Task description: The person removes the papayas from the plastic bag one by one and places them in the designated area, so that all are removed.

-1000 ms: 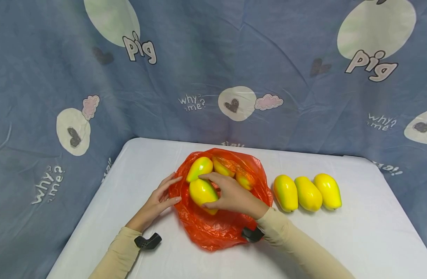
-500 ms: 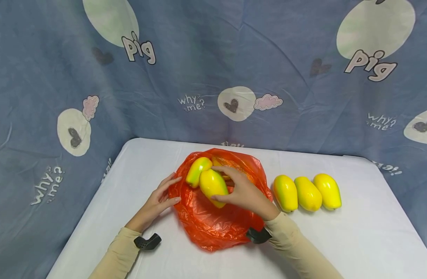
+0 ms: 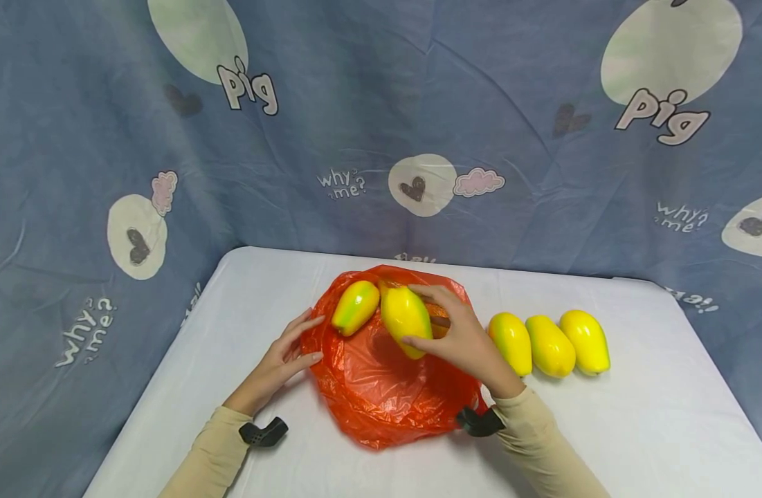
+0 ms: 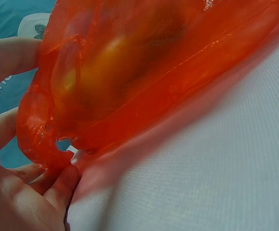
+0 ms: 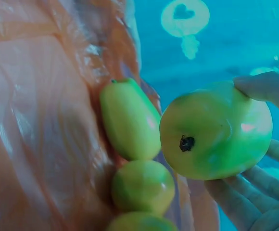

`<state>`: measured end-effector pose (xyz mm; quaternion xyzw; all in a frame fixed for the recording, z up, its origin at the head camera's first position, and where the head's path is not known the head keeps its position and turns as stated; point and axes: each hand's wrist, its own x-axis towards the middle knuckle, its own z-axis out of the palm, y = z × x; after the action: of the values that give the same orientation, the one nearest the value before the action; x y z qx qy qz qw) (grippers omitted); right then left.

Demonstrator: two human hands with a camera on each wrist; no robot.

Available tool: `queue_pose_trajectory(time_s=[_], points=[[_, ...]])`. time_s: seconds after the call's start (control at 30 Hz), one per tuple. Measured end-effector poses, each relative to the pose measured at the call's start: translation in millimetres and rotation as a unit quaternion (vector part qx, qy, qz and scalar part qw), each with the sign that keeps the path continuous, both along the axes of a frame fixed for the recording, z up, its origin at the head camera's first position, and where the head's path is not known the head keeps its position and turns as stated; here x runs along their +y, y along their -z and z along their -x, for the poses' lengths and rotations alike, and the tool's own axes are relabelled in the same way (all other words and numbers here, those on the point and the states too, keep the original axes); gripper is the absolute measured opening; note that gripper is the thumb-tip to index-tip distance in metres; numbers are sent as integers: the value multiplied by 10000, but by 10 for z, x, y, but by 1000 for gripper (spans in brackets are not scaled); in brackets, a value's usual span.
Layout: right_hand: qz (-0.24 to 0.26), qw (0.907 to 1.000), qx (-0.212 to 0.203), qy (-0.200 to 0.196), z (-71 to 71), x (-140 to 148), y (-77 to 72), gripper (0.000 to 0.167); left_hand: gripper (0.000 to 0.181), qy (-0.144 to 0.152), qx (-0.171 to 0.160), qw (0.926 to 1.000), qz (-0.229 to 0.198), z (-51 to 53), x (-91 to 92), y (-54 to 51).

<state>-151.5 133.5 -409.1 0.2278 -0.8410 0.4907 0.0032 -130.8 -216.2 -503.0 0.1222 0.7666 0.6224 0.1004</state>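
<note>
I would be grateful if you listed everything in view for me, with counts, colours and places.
Curtain: one, blue-grey with printed pictures and words, behind the table.
Table: one, white on top, in front of the curtain.
Plastic bag: one, red, open on the table.
Fruit in the bag: three, yellow with some green, inside the bag.
Held fruit: one, yellow with some green, over the bag.
Loose fruit: three, yellow with some green, side by side on the table, right of the bag.
Wrist devices: two, black, one at each wrist.
Sleeves: two, beige, one per arm.
Left hand: one, bare, at the bag's left edge.
Right hand: one, bare, gripping the held fruit.
</note>
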Motion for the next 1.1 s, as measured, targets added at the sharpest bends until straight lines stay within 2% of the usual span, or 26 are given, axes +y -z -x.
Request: queue_pose_trajectory(time_s=[0.23,0.63,1.1], points=[[356,9991,117,175,-29,176,-42,75,63,-6,-10,10000,-13,-8,-2,-9],[423,9960,193,765,-70,473,-75,75,62,5,-13,10000,-36,-17,3,-23],[132,9908,60,1344,-148,790,-148,74,62,-31,19,10000,38,2,6,26]])
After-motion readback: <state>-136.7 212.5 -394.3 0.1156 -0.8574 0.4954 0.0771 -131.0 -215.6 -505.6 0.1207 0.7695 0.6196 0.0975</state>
